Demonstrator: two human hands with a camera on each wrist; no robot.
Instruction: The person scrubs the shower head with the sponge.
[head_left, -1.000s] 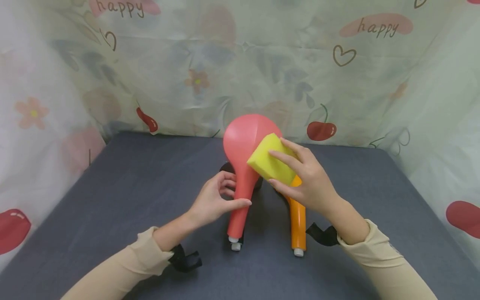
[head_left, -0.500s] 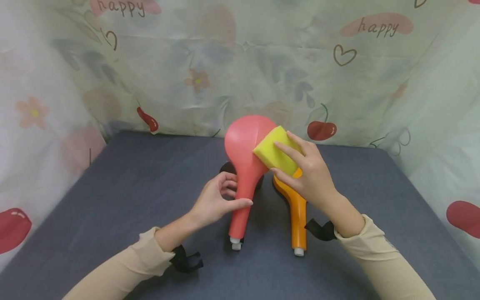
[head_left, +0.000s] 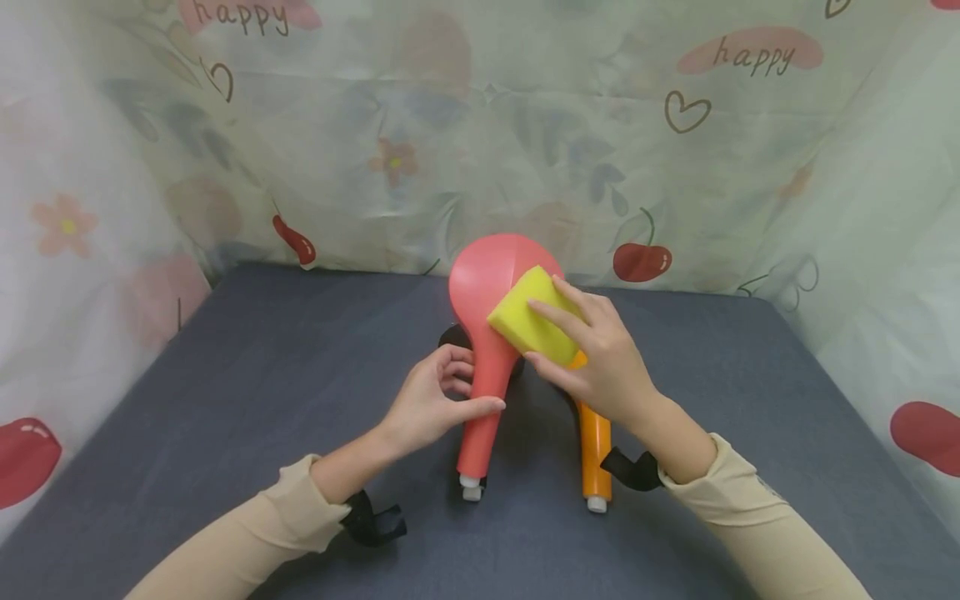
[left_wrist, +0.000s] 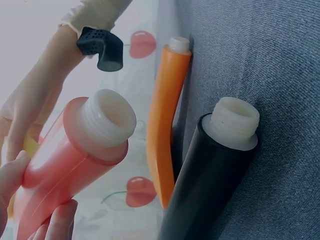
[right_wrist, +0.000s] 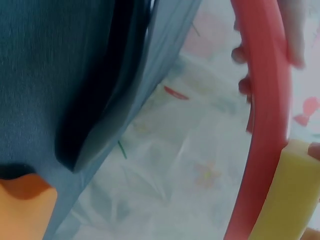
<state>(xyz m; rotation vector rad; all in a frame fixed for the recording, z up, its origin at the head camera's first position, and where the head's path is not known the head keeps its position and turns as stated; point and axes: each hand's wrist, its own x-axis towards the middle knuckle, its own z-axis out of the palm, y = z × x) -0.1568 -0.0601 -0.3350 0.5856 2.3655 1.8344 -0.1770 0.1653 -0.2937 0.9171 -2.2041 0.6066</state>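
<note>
My left hand [head_left: 423,404] grips a pinkish-red handheld shower head [head_left: 480,287] by its handle, thumb across the front and fingers behind. It is held up off the table, round back facing me, its white threaded end [left_wrist: 111,117] pointing down toward me. My right hand [head_left: 611,362] pinches a yellow sponge [head_left: 532,321] between thumb and fingers. In the right wrist view the sponge lies flat against the red shower head's back. Below sits a black shower head [left_wrist: 210,175], mostly hidden in the head view. To its right lies an orange shower head [head_left: 596,450], its upper part covered by my right hand.
A dark grey cloth [head_left: 300,350] covers the table. Printed curtains [head_left: 487,150] with flowers and cherries enclose the back and both sides. Black straps [head_left: 371,521] hang from both wrists.
My right hand moves the sponge up and right over the red shower head, then back down and left. My left hand holds almost still.
</note>
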